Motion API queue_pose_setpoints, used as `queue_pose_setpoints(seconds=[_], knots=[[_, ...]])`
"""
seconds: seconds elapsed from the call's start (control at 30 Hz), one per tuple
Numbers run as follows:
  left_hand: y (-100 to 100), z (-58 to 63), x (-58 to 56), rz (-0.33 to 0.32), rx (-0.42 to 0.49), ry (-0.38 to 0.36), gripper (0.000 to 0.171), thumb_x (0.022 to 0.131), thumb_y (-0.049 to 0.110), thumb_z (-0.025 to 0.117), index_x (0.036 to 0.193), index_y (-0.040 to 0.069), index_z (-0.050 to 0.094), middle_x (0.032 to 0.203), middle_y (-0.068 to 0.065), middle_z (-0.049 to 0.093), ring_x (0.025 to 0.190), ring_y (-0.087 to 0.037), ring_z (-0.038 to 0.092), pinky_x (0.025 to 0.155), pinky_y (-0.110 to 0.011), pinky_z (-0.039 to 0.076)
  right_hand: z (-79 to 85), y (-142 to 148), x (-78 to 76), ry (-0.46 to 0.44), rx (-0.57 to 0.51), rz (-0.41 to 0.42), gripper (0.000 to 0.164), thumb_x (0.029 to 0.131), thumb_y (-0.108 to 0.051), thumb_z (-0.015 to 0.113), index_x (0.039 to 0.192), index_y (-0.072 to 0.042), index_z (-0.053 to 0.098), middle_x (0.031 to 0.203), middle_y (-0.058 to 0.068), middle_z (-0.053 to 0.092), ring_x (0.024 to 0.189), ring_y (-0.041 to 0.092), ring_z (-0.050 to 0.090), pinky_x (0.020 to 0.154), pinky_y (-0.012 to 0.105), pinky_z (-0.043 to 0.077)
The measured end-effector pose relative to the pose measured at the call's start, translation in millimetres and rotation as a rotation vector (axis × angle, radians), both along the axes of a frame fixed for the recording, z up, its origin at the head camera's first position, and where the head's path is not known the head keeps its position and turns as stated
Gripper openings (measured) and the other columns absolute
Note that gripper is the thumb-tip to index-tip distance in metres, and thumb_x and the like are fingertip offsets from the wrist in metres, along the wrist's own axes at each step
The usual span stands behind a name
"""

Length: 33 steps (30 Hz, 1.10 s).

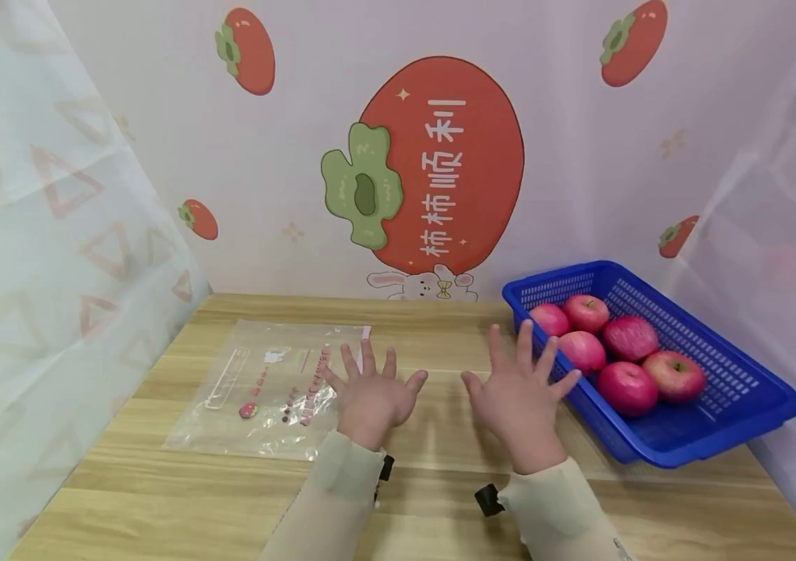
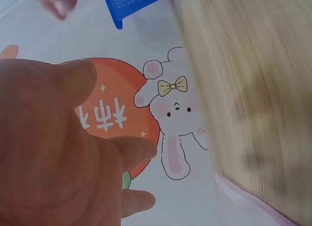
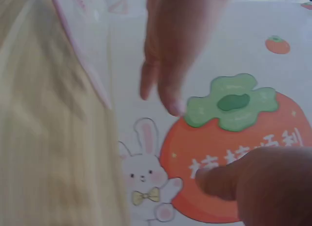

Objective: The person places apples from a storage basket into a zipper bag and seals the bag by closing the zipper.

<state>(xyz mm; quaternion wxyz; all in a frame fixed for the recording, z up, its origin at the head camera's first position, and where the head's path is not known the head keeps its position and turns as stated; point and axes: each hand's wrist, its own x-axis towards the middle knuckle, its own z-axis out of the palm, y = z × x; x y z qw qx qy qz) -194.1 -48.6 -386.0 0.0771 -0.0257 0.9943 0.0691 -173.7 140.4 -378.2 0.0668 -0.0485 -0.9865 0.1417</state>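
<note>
Both hands hover over the wooden table with fingers spread and nothing held. My left hand is nearest a clear zip bag with pink print, which lies flat on the left; its fingers overlap the bag's right edge in the head view. My right hand is beside a blue basket, fingertips overlapping its near left rim in the head view. Several red apples sit grouped in the basket's left part. In the left wrist view the left hand shows its thumb and fingers apart.
The wooden table meets a printed backdrop with a large persimmon drawing and a rabbit. White patterned cloth hangs along the left side, and more pale cloth on the right, close to the basket.
</note>
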Motion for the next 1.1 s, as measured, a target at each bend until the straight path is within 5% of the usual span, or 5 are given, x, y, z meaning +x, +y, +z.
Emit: queue_pose_setpoints(seconds=[0.4, 0.77, 0.9, 1.0, 1.1], knots=[[0, -2.0, 0.1, 0.005, 0.023, -0.007, 0.080, 0.095, 0.075, 0.026, 0.157, 0.026, 0.032, 0.164, -0.016, 0.005, 0.146, -0.047, -0.005, 0.104, -0.078, -0.002, 30.6, 46, 12.2, -0.271, -0.040, -0.034, 0.065, 0.102, -0.035, 0.048, 0.151, 0.005, 0.031, 0.151, 0.039, 0.018, 0.124, 0.074, 0.020, 0.082, 0.091, 0.015], [1, -3.8, -0.1, -0.001, 0.050, -0.020, 0.077, 0.095, 0.074, 0.028, 0.155, 0.027, 0.037, 0.164, -0.018, 0.009, 0.146, -0.048, -0.006, 0.104, -0.077, -0.007, 41.8, 42, 14.1, -0.215, -0.102, 0.237, 0.070, 0.100, -0.041, 0.056, 0.150, 0.005, 0.038, 0.152, 0.039, 0.021, 0.137, 0.055, 0.026, 0.105, 0.068, 0.028], [0, -4.3, 0.6, -0.005, 0.058, -0.009, 0.078, 0.095, 0.074, 0.028, 0.156, 0.025, 0.036, 0.163, -0.019, 0.011, 0.146, -0.049, -0.004, 0.104, -0.077, -0.006, 50.6, 55, 31.9, -0.274, -0.052, 0.253, 0.081, 0.090, -0.046, 0.069, 0.152, -0.003, 0.038, 0.150, 0.036, 0.029, 0.135, 0.053, 0.033, 0.095, 0.079, 0.027], [-1, -5.0, -0.2, -0.008, 0.059, -0.002, 0.079, 0.096, 0.074, 0.028, 0.156, 0.024, 0.036, 0.163, -0.019, 0.012, 0.146, -0.049, -0.004, 0.105, -0.077, -0.003, 54.2, 73, 42.8, -0.356, 0.011, 0.278, 0.082, 0.084, -0.029, 0.076, 0.152, -0.005, 0.038, 0.134, 0.027, 0.055, 0.112, 0.044, 0.058, 0.085, 0.078, 0.037], [-2, -5.2, -1.4, -0.007, 0.058, -0.007, 0.079, 0.096, 0.074, 0.027, 0.156, 0.024, 0.035, 0.163, -0.019, 0.012, 0.145, -0.049, -0.005, 0.105, -0.077, -0.003, 50.8, 91, 47.8, -0.401, 0.009, 0.340, 0.076, 0.082, -0.004, 0.070, 0.152, -0.004, 0.039, 0.109, 0.011, 0.068, 0.077, 0.021, 0.063, 0.074, 0.052, 0.053]])
